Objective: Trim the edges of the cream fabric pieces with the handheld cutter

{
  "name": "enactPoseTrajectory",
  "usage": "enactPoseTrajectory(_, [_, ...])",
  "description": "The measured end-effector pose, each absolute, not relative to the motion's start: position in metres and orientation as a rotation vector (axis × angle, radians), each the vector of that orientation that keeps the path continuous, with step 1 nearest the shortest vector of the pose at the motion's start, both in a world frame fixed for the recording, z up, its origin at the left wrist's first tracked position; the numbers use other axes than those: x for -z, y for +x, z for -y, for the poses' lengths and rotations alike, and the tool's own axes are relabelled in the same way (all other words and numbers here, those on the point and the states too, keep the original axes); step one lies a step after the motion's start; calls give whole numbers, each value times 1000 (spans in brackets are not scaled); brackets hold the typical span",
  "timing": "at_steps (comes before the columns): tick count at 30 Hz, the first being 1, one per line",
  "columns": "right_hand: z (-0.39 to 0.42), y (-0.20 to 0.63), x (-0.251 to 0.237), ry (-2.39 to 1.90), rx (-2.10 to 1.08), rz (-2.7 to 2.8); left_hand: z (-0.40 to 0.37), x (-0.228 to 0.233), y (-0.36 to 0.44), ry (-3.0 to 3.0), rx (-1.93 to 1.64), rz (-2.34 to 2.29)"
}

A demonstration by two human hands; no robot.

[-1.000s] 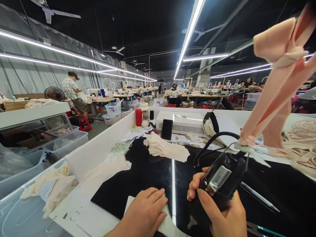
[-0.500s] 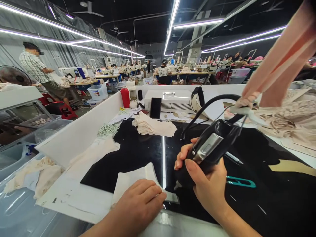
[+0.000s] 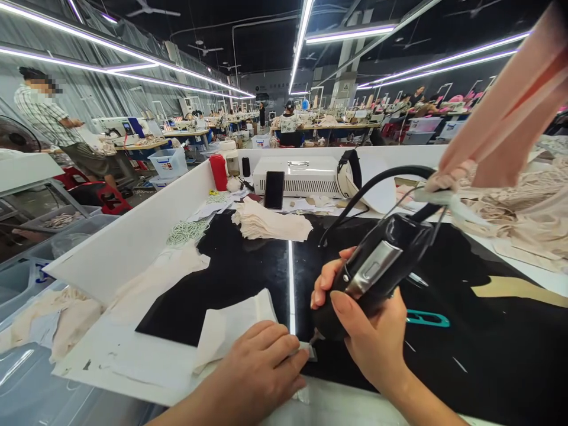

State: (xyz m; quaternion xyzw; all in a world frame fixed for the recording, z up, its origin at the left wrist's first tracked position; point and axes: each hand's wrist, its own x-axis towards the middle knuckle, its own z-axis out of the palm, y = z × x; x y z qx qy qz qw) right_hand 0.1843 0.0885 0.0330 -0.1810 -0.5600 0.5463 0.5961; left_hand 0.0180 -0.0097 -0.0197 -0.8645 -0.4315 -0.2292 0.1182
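My right hand (image 3: 377, 340) is wrapped round a black corded hand-held tool (image 3: 394, 260) with a metal plate on its side. The tool is tilted, its narrow tip pointing down and left, at the end of a thin pale strip (image 3: 313, 354). Whether the tip touches the strip I cannot tell. My left hand (image 3: 266, 361) presses on a cream fabric piece (image 3: 233, 322), fingers bent and together, fingertips at the strip just left of the tip. Part of the fabric is hidden under this hand. A knotted pink cloth (image 3: 497, 118) hangs at the tool's cord end.
A black sheet (image 3: 248, 278) covers much of the white table. Stacked cream fabric pieces (image 3: 270, 222), a phone (image 3: 274, 190) and a white vented box (image 3: 297, 177) lie farther back. Right of my hand is a teal cutter (image 3: 428, 318). A person (image 3: 48, 109) stands at far left.
The view has shifted slightly, with the table scene moving left. My left hand has come nearer the tool's tip, covering more of the strip. My right hand still grips the tool.
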Motion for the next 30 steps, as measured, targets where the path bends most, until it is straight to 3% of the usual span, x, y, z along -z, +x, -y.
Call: enactPoseTrajectory(30, [-88,182,-34,-407,-1273,1286,11,20,13,-2537,566,1354])
